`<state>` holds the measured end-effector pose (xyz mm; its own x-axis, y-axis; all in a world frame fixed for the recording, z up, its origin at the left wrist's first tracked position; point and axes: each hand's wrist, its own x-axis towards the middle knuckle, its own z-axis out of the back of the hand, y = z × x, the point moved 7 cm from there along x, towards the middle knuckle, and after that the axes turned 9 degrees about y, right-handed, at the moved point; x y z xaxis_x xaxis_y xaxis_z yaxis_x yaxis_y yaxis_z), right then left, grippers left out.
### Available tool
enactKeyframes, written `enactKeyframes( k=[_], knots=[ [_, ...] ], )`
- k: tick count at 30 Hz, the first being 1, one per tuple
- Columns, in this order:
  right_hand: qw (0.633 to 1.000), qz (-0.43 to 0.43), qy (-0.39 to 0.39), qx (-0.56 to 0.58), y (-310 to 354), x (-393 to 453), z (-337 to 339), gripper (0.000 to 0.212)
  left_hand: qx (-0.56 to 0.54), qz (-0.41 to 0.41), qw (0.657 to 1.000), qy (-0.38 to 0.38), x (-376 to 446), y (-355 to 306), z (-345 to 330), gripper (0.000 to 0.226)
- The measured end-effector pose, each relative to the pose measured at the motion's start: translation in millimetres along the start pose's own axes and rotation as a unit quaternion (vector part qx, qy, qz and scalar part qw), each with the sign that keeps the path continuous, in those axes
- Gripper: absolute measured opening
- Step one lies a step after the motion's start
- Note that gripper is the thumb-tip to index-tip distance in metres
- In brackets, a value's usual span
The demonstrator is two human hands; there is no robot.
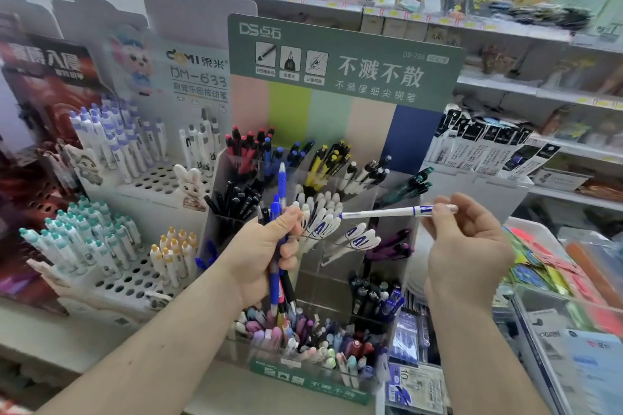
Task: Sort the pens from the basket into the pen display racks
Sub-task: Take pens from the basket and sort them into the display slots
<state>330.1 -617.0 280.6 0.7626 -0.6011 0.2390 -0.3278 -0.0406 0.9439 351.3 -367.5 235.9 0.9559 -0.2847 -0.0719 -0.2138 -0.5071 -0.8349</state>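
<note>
My left hand (266,252) grips a bunch of blue and black pens (280,198) upright in front of the clear tiered pen rack (387,202). My right hand (465,246) pinches a white pen with blue bands (381,213) by its rear end. It lies level, tip pointing left over the compartment of white and blue pens (320,222). The rack's other compartments hold red, black, yellow, green and purple pens. No basket is in view.
A white perforated rack (151,178) with purple-capped and teal-capped pens stands to the left. The green display board (344,60) rises behind the clear rack. Packaged refills (418,381) and boxed stationery (488,151) lie to the right, with store shelves behind.
</note>
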Motion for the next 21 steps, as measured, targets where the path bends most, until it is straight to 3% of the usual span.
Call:
enactKeyframes(
  k=[3,6,14,18,21],
  knots=[
    [0.992,0.087,-0.013,-0.093,11,-1,1,0.014,0.009,-0.004,1.000,0.002,0,-1,1,0.023],
    [0.976,0.126,0.030,-0.173,4,-7,-12,0.017,0.011,-0.002,1.000,0.008,-1,1,1,0.022],
    [0.894,0.167,0.203,-0.362,-26,-19,-58,0.018,0.026,0.008,0.999,0.029,-6,6,2,0.023],
    [0.852,0.187,0.219,-0.437,-33,-24,-65,0.028,0.047,0.015,0.998,0.034,-11,9,0,0.027],
    [0.857,0.184,0.208,-0.433,-27,-26,-67,0.030,0.056,0.019,0.997,0.044,-13,8,-2,0.025]
  ],
)
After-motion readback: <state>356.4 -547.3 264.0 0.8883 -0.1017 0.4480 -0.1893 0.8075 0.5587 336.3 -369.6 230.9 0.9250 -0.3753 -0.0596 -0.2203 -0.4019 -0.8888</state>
